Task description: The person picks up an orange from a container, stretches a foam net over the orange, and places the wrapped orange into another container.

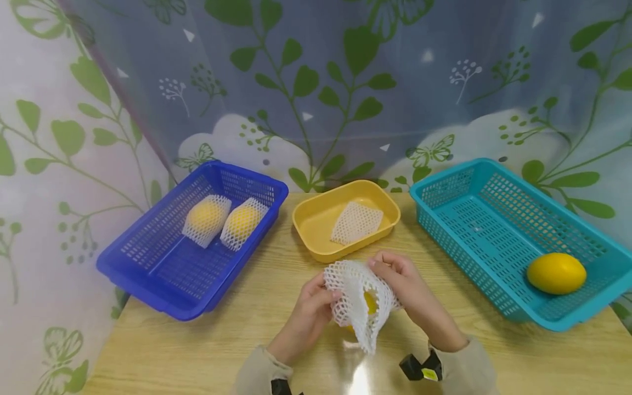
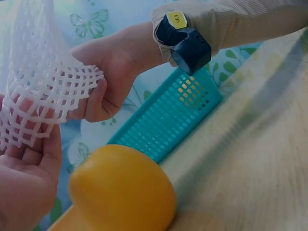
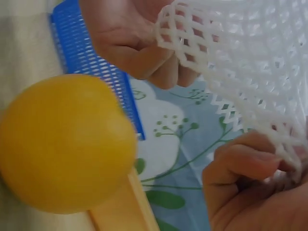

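Observation:
Both hands hold a white foam fruit net (image 1: pixel 351 291) above the table. My left hand (image 1: pixel 308 310) pinches its left edge, and my right hand (image 1: pixel 407 285) pinches the opposite edge. In the left wrist view the net (image 2: pixel 48 82) spreads between the two hands. Beneath it a smooth yellow fruit (image 2: pixel 122 190), shaped like a mango or lemon, sits on the table, apart from both hands. The right wrist view also shows this fruit (image 3: pixel 67 144) outside the net. From the head it is mostly hidden behind the net.
At the left a blue basket (image 1: pixel 192 307) holds two yellow fruits in foam nets. A yellow tray (image 1: pixel 316 247) with a flat foam net (image 1: pixel 356 222) stands behind the hands. The teal basket (image 1: pixel 444 230) at the right contains one bare yellow fruit (image 1: pixel 556 273).

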Action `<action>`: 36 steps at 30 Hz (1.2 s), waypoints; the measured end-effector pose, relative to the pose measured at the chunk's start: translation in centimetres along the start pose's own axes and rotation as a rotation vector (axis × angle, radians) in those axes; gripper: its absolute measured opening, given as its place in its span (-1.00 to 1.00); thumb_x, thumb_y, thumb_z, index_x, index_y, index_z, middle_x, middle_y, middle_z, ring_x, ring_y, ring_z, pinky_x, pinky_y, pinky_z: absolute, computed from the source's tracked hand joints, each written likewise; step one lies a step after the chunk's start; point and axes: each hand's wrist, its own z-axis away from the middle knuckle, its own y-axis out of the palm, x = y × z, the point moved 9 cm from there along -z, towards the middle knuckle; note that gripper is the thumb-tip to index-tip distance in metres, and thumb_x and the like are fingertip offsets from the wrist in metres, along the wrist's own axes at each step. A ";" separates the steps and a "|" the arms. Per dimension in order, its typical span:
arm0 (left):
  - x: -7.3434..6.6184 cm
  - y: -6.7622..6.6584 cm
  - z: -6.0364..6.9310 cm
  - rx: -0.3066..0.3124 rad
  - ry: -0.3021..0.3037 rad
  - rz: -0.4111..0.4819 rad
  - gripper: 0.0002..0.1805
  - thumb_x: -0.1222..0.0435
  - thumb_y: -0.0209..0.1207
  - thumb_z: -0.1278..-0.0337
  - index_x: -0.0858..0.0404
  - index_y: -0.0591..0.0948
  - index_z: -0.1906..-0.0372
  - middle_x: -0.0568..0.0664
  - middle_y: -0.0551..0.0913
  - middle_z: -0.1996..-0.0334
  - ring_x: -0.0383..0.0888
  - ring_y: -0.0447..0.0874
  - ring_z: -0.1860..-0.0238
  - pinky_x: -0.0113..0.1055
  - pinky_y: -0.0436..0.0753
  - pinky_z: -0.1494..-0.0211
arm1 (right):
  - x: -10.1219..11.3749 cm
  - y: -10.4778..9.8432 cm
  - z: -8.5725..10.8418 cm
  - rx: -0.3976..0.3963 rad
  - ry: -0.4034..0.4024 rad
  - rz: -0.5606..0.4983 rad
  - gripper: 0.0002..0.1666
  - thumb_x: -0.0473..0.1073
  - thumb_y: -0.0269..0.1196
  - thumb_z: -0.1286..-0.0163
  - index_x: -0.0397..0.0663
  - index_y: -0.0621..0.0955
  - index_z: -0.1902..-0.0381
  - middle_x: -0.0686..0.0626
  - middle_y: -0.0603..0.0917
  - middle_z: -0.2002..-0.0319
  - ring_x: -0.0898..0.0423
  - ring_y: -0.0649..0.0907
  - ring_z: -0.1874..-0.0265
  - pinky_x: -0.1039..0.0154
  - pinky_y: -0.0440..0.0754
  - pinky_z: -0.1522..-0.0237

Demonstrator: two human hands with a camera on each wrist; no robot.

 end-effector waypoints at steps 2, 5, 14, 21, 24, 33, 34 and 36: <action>0.5 -0.5 0.2 -0.024 -0.038 -0.003 -0.65 0.44 0.01 -0.19 0.22 0.56 -0.07 -0.06 0.63 0.15 -0.21 0.61 0.18 -0.35 0.61 0.06 | -0.7 -0.2 0.0 -0.030 0.021 -0.021 -0.68 -0.11 0.06 -0.56 -0.12 0.50 0.43 0.08 0.55 0.65 0.24 0.53 0.72 0.37 0.52 0.68; 1.2 -1.2 0.3 -0.059 -0.073 0.001 -0.63 0.44 -0.01 -0.20 0.28 0.53 -0.11 -0.03 0.62 0.11 -0.19 0.60 0.16 -0.34 0.61 0.05 | -1.5 -0.5 0.0 -0.087 0.039 -0.049 -0.68 -0.07 0.06 -0.56 -0.10 0.50 0.41 0.08 0.55 0.61 0.23 0.54 0.68 0.36 0.54 0.63; 2.4 -2.8 0.6 -0.152 -0.134 0.020 -0.47 0.41 -0.01 -0.25 0.51 0.32 -0.31 0.05 0.58 -0.05 -0.11 0.57 -0.02 -0.26 0.56 -0.15 | -3.3 -2.8 0.9 -0.327 0.070 -0.086 -0.68 -0.07 0.06 -0.57 -0.18 0.47 0.34 0.05 0.52 0.55 0.23 0.51 0.61 0.37 0.50 0.57; 3.6 -4.4 0.8 -0.227 -0.189 -0.014 -0.49 0.39 0.01 -0.24 0.54 0.35 -0.27 0.07 0.61 -0.01 -0.09 0.61 0.00 -0.24 0.60 -0.10 | -6.4 -4.0 1.2 -0.444 0.149 -0.053 -0.70 -0.12 0.07 -0.56 -0.21 0.50 0.35 0.05 0.45 0.57 0.23 0.44 0.62 0.37 0.45 0.57; 4.1 -4.9 0.8 -0.235 -0.205 -0.019 -0.48 0.39 0.01 -0.25 0.54 0.34 -0.28 0.07 0.61 -0.04 -0.09 0.61 -0.03 -0.25 0.60 -0.10 | -7.5 -4.0 1.0 -0.457 0.158 -0.024 -0.71 -0.15 0.08 -0.55 -0.19 0.50 0.39 0.04 0.44 0.57 0.22 0.43 0.62 0.36 0.43 0.56; 5.8 -6.5 0.7 -0.305 -0.245 -0.093 -0.53 0.35 0.05 -0.28 0.52 0.42 -0.22 0.08 0.59 -0.05 -0.16 0.56 -0.06 -0.34 0.56 -0.13 | -9.7 -3.8 0.4 -0.434 0.172 0.009 -0.71 -0.16 0.05 -0.56 -0.21 0.48 0.37 -0.02 0.52 0.43 0.23 0.45 0.57 0.38 0.45 0.52; 6.0 -6.6 0.7 -0.313 -0.251 -0.110 -0.55 0.34 0.05 -0.28 0.52 0.43 -0.20 0.06 0.59 -0.03 -0.18 0.57 -0.04 -0.36 0.56 -0.11 | -9.9 -3.8 0.3 -0.430 0.177 0.012 -0.70 -0.15 0.05 -0.56 -0.22 0.48 0.37 -0.05 0.47 0.49 0.22 0.43 0.60 0.38 0.42 0.54; 6.3 -6.8 0.7 -0.319 -0.260 -0.144 -0.57 0.33 0.05 -0.30 0.52 0.45 -0.18 0.05 0.60 0.00 -0.20 0.57 0.01 -0.38 0.57 -0.07 | -10.3 -3.8 0.3 -0.430 0.187 0.036 -0.70 -0.15 0.05 -0.56 -0.24 0.49 0.35 -0.09 0.56 0.37 0.22 0.47 0.55 0.38 0.46 0.50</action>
